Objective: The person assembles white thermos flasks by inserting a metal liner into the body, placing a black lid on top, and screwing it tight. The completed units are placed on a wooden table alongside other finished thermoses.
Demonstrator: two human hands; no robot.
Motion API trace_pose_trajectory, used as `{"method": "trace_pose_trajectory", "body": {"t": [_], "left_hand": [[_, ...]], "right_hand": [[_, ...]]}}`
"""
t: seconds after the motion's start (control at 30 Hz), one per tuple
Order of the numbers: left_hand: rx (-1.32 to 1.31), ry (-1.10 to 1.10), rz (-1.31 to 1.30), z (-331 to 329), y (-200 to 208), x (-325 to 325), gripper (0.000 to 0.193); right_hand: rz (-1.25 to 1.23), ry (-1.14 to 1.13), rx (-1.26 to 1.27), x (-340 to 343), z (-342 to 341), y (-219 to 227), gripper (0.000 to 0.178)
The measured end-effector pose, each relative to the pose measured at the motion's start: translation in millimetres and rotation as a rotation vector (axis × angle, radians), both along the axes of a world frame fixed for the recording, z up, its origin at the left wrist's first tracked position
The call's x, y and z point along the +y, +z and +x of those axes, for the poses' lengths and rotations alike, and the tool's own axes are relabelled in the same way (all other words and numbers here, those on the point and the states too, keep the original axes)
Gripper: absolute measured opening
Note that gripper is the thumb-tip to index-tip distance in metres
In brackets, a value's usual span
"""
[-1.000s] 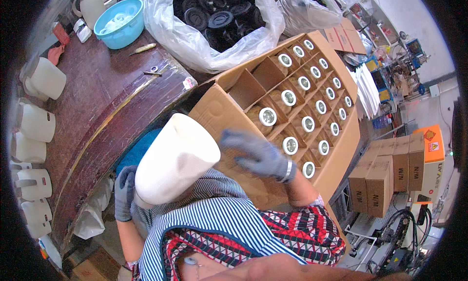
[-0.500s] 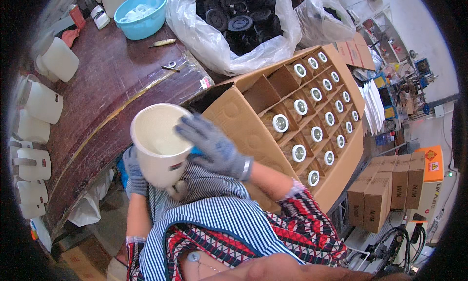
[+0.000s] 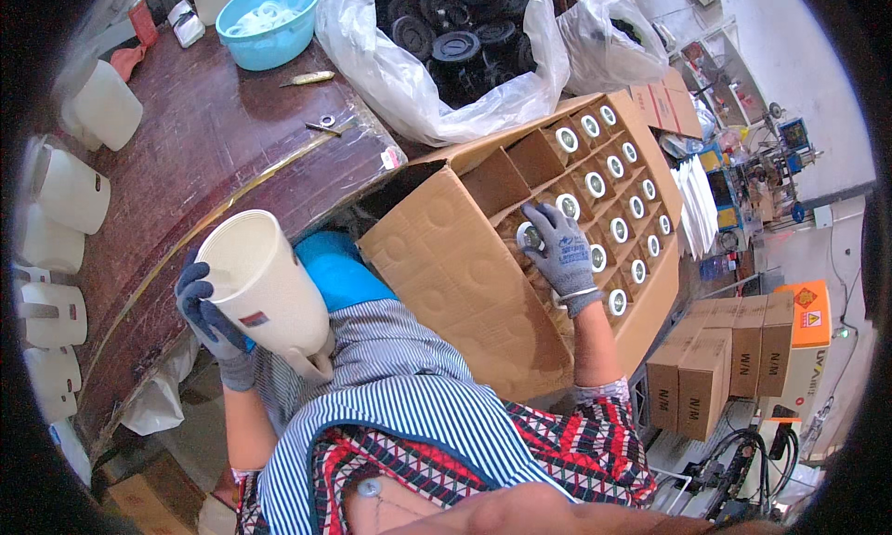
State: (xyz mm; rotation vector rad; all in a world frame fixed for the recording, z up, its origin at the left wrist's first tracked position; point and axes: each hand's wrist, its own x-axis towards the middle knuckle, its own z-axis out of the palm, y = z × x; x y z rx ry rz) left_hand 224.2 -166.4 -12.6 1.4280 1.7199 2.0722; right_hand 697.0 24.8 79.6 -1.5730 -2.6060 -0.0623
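Note:
My left hand (image 3: 212, 317), in a grey glove, holds a cream plastic jug (image 3: 283, 298) by its side. The jug is tilted, its wide mouth up and to the left and its handle toward my apron; it looks hollow inside. My gloved right hand (image 3: 565, 256) reaches into a divided cardboard box (image 3: 446, 275) on my right. Its fingers close around the white-ringed top of a glass liner (image 3: 529, 236) in the near corner. Several more such liners stand in the other compartments, some partly hidden by my hand.
More cream jugs (image 3: 70, 196) line the left edge of the dark table (image 3: 204, 117). A blue basin (image 3: 265, 47) of white rings, a knife (image 3: 307, 79) and a plastic bag (image 3: 390, 98) of black lids are farther back. Stacked cartons (image 3: 706, 368) stand at right.
My right hand has left the jug's mouth and moved right to a liner in the box. My left hand has shifted left with the jug, now more tilted.

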Motion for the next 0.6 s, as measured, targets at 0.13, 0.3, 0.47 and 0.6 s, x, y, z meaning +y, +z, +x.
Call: {"method": "trace_pose_trajectory", "body": {"t": [0.13,0.3,0.47,0.6], "left_hand": [[-0.047,-0.012,-0.025,-8,-4,-1,0.035],[0.032,-0.076,-0.112,-23,9,0,0.047],[0.434,0.202,-0.087,-3,64,14,0.062],[0.723,0.11,-0.044,23,99,21,0.061]], "right_hand": [[-0.175,0.102,-0.063,14,9,-23,0.07],[-0.267,0.205,-0.105,31,18,-32,0.071],[-0.268,0.274,-0.259,44,4,-36,0.067],[-0.334,0.261,-0.214,57,22,-7,0.065]]}}
